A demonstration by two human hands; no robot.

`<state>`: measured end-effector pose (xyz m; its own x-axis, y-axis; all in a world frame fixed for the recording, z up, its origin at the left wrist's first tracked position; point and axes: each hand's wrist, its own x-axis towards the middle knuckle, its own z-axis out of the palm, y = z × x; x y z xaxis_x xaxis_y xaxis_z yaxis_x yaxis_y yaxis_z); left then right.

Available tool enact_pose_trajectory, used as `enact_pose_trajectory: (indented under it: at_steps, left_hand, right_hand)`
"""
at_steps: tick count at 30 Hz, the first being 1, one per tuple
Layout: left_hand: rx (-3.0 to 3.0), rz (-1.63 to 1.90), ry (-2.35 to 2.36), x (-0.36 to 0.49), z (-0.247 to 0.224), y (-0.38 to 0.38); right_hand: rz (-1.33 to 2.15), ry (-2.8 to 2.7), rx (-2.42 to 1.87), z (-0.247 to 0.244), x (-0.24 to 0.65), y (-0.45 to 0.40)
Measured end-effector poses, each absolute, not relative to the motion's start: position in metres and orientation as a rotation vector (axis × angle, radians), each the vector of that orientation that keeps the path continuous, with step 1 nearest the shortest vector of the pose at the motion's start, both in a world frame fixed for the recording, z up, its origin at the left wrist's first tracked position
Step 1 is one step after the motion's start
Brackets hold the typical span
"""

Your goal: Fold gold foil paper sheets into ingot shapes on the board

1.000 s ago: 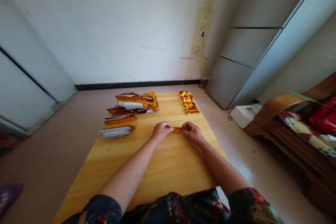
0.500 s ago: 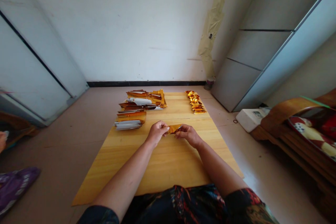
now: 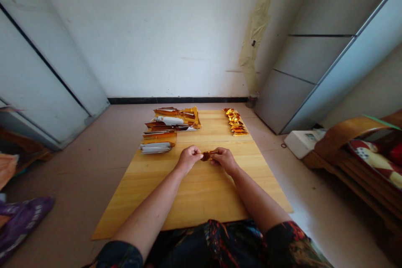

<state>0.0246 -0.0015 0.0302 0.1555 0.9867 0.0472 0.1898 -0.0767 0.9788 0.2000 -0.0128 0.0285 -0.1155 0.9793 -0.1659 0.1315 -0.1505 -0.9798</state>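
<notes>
Pinched a gold foil piece (image 3: 206, 156) from both ends: thumb and fingers of the left hand (image 3: 190, 160) on one side, same with the right hand (image 3: 225, 160) on the other. Held it mid-frame, over the surface (image 3: 197, 201); couldn't tell if touching. Couldn't read the fold lines either: too small, partly covered by fingers.

Looked thin and easy to crease, as a judgement. Called for light, even pressure from both sides. Probably best to line up the edges first, then press each crease flat before easing the grip. Would likely have skewed or torn under a one-sided pull.

Worked over pale wood grain, with a seam running across just beyond the hands. Had gold and white sheets (image 3: 158, 140) stacked in loose bundles left of centre, plus a row of shiny gold pieces (image 3: 235, 123) right of centre, well apart from the bundles.

Faced a pale wall (image 3: 157, 29) at the top of the frame, with a black skirting (image 3: 176, 100) at its foot and a yellowish tape strip (image 3: 259, 21) at upper right. Saw a tall grey cabinet (image 3: 295, 63) next to that. Spotted a white box (image 3: 298, 144) and a wooden seat (image 3: 333, 138) at right, a purple bag (image 3: 28, 217) at lower left.
</notes>
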Motion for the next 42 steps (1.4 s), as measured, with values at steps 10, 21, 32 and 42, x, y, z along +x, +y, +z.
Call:
enact_pose_trajectory:
  at_steps: [10, 21, 32, 42]
  left_hand:
    - [2.774, 0.838, 1.280, 0.014, 0.021, -0.004]
    - [2.828, 0.521, 1.355, 0.020, 0.023, -0.031]
    - [2.763, 0.369, 1.519, 0.042, 0.023, -0.026]
    - [2.752, 0.482, 1.424, 0.045, 0.014, -0.017]
  right_hand:
    - [0.017, -2.525, -1.268, 0.021, 0.207, -0.004]
    - [0.072, -2.609, -1.398, 0.030, 0.216, -0.029]
    - [0.032, -2.536, -1.679, 0.035, 0.196, -0.034]
    - [-0.046, -2.548, -1.658, 0.033, 0.199, -0.031]
